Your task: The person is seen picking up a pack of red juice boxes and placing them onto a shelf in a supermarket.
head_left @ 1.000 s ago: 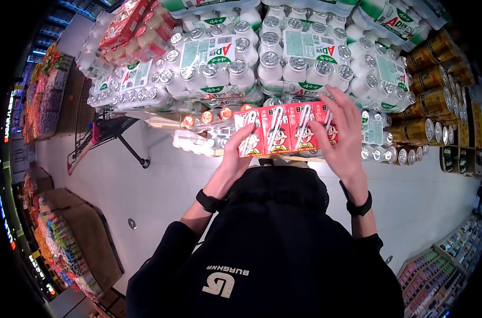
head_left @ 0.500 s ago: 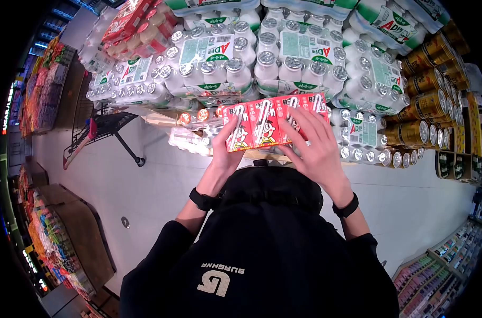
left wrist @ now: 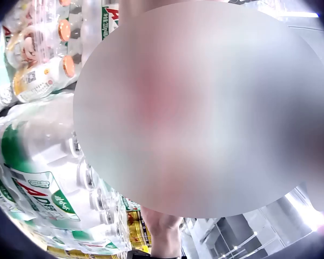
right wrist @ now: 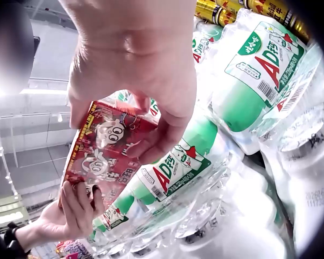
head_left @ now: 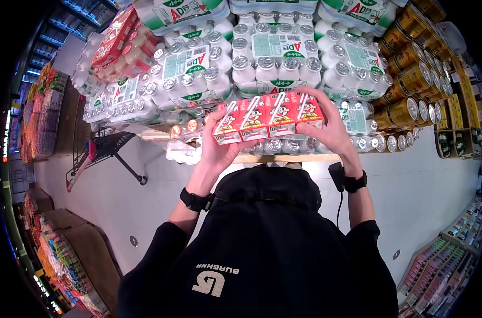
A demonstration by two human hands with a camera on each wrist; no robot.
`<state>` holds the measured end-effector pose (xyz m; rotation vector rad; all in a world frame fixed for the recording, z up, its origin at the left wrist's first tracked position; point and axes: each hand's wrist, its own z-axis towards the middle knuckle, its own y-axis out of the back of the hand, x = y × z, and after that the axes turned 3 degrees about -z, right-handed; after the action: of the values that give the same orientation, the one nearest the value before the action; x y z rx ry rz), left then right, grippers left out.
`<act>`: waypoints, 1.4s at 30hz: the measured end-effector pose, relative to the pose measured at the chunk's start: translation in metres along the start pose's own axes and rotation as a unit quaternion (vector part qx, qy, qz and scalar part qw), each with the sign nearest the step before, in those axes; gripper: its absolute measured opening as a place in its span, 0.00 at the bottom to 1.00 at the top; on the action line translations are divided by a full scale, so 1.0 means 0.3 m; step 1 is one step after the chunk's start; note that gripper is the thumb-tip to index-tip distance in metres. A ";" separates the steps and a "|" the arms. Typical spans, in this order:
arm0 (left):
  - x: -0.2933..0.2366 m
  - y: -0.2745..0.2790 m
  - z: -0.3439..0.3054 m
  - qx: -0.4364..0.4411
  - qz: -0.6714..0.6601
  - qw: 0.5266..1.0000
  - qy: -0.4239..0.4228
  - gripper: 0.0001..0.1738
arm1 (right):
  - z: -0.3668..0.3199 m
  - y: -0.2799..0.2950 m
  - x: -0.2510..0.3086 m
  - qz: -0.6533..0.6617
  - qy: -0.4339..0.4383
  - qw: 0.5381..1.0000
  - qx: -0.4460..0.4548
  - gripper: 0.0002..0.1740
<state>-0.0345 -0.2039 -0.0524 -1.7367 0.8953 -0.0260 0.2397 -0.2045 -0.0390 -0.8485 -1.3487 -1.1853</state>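
A red pack of small drink cartons, with straws on its face, is held level between both hands in the head view. The left hand grips its left end; the right hand grips the right end, thumb on the near side and fingers over the far edge. In the right wrist view the right hand curls round one end of the pack, and the left hand holds the other. A large blur hides most of the left wrist view; part of a hand shows below it.
Shrink-wrapped white bottles are stacked just beyond the pack. Gold cans lie at the right, and red-capped or pink packs at the upper left. A shopping cart stands on the floor at the left, near snack displays.
The right hand has moved from the pack's front face to its right end and now grips it. The pack has tilted, showing its near lower side.
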 end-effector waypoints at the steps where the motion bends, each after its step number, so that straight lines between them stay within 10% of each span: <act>1: -0.009 -0.001 0.009 0.015 0.000 1.000 0.025 0.36 | -0.002 -0.001 -0.002 -0.009 -0.012 1.000 -0.014 0.38; 6: -0.025 -0.001 0.030 0.041 -0.032 0.990 0.128 0.45 | -0.015 -0.018 -0.034 -0.022 -0.125 0.990 -0.066 0.28; 13: -0.005 -0.016 0.040 0.036 -0.008 0.991 0.131 0.44 | -0.040 -0.010 -0.084 -0.003 -0.063 0.995 -0.078 0.28; 20: 0.047 0.038 0.024 0.045 0.129 0.989 0.062 0.28 | -0.111 0.022 -0.067 0.129 -0.020 0.991 -0.035 0.55; 26: 0.121 -0.009 0.012 0.023 0.145 0.988 0.049 0.36 | -0.174 0.065 -0.044 0.147 0.022 0.985 -0.087 0.64; 32: 0.259 -0.031 0.005 0.097 0.145 0.985 0.009 0.42 | -0.276 0.214 -0.028 0.158 -0.072 0.981 -0.087 0.43; 37: 0.365 -0.161 0.030 0.243 -0.125 0.952 0.136 0.70 | -0.388 0.336 0.019 0.028 0.034 0.995 -0.092 0.31; 40: 0.429 -0.272 -0.001 0.133 0.185 0.971 0.067 0.53 | -0.430 0.403 0.045 -0.109 0.141 0.981 -0.073 0.28; 42: 0.490 -0.255 0.011 0.174 0.131 0.974 0.069 0.45 | -0.438 0.448 0.044 -0.200 0.270 0.940 -0.060 0.28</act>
<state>0.1134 -0.2785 -0.0499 -1.2946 1.1443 -0.1238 0.4004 -0.2996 -0.0149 -0.2849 -1.0185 -1.6835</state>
